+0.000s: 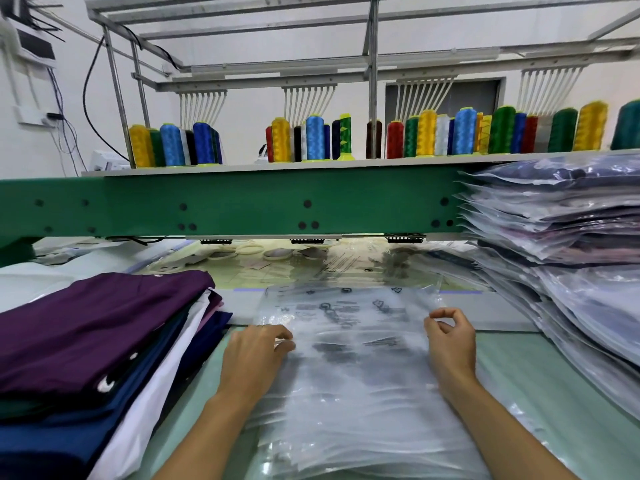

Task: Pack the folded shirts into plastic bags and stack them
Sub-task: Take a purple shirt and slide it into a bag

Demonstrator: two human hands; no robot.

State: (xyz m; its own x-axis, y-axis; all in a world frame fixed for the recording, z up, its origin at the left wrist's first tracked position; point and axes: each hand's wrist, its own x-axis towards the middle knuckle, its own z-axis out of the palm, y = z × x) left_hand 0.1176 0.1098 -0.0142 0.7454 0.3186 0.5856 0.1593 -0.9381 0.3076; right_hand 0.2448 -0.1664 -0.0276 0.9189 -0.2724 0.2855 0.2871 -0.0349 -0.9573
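Both hands on the empty bag pile (360,368) mid-bench, left hand (254,355) flat on its left edge, right hand (450,341) pinching the top bag's right edge; film looks thin, slippery, clingy, so peel at the mouth; folded shirts (97,334) stacked left.

Under your hands: plastic bags (360,368), thin clear film, glossy and wrinkled, with dark print. Folded shirts (93,334) at your left are matt woven cloth, purple, navy and white. Bagged stack (568,237) at your right shows shiny crinkled plastic over dark cloth. Counter (519,372) is smooth pale green. Machine beam (242,206) is green painted metal; thread cones (311,138) look glossy.
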